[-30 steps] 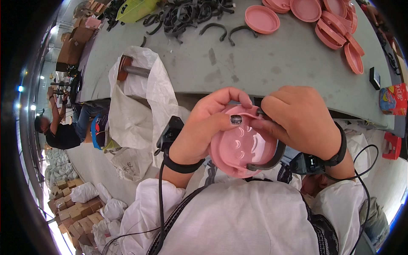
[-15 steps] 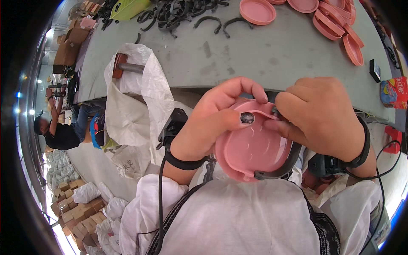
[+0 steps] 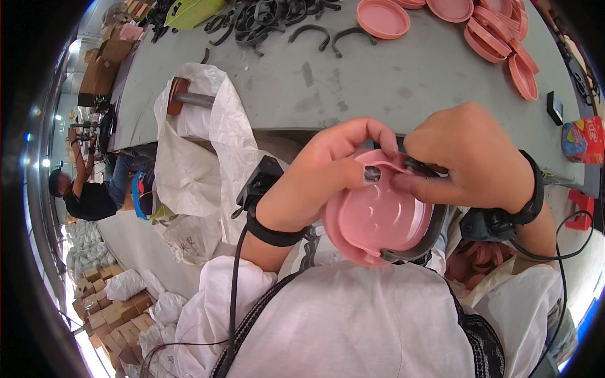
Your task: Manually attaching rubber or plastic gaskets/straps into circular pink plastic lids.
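In my left hand is a shallow round pink plastic dish (image 3: 378, 217), tilted over my lap below the table edge. The left hand (image 3: 309, 176) clasps its upper left rim, thumb on the inside and fingers behind. A dark curved plastic strip (image 3: 433, 234) runs around the dish's right side, its lower end lying at the bottom rim. Its upper end is pinched between thumb and bent fingers of my right hand (image 3: 472, 157), against the upper right rim. Those fingers partly hide how strip and dish meet there.
Across the grey table (image 3: 283, 94) lie a heap of dark curved strips (image 3: 258, 25), several pink dishes (image 3: 383, 19) and a green basket (image 3: 192, 12). A white sack (image 3: 189, 183) hangs at the left edge. Pink parts (image 3: 476, 261) sit low right. A person (image 3: 91, 198) is far left.
My right hand has risen slightly and turned, showing more of the strip's upper end. The dish has shifted a little up and right, with my left hand following it.
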Available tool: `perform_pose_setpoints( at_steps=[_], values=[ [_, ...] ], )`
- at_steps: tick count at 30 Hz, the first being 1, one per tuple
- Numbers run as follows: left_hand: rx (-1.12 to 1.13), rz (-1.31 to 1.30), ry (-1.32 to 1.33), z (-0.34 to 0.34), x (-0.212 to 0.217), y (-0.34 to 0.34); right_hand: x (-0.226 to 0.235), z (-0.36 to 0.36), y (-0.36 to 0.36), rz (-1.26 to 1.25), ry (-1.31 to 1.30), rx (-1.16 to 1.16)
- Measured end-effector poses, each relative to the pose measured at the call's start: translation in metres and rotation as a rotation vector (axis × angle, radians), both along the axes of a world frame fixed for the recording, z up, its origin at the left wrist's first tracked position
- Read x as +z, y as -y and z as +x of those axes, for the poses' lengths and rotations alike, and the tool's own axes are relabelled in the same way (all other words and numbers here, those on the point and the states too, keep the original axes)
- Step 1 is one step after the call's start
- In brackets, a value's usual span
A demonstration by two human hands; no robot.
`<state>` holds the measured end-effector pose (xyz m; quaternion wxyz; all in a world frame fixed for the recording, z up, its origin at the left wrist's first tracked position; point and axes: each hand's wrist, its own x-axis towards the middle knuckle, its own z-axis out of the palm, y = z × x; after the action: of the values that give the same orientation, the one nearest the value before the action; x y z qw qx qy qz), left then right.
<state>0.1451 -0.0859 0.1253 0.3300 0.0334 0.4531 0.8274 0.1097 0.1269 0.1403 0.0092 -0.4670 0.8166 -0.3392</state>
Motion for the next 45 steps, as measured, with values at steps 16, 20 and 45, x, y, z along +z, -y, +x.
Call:
perform_pose_setpoints(
  at_steps=[16, 20, 45],
  values=[
    [-0.06, 0.133, -0.053, -0.003, -0.003, 0.01, 0.01, -0.003, 0.004, 0.159, -0.112, 0.005],
    [-0.077, 0.126, -0.045, -0.004, -0.004, 0.011, 0.01, 0.003, 0.004, 0.225, -0.149, 0.008],
    [0.193, 0.318, -0.029, -0.019, -0.019, 0.023, 0.014, 0.025, 0.022, -0.073, -0.202, -0.088]
  ],
)
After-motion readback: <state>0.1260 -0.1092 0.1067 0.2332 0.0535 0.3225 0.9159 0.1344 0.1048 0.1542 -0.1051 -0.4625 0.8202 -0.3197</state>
